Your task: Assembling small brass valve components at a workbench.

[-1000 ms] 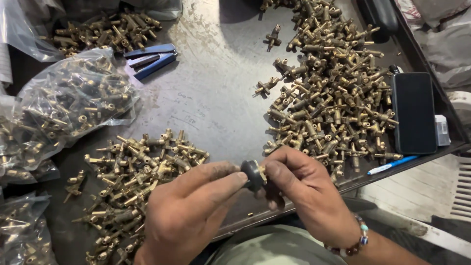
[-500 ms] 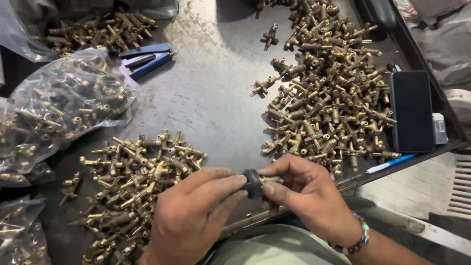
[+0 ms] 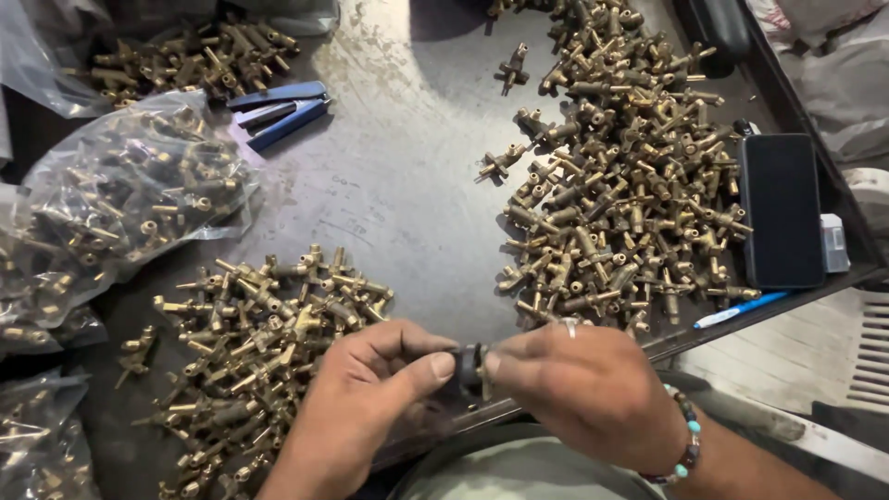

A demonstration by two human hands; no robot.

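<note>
Pinching one small black round knob (image 3: 469, 368) between both thumbs, the left hand (image 3: 356, 407) and right hand (image 3: 579, 389) have now drawn closer, fingertips nearly touching; brass fitting hidden under right fingers

At six o'clock, the left hand (image 3: 356, 417) and right hand (image 3: 579, 389) pinch a small dark round part (image 3: 469, 368) between fingertips, over the grey bench (image 3: 398, 185). Brass fittings (image 3: 630, 194) lie heaped at two o'clock; a smaller heap (image 3: 264, 324) at eight.
</note>
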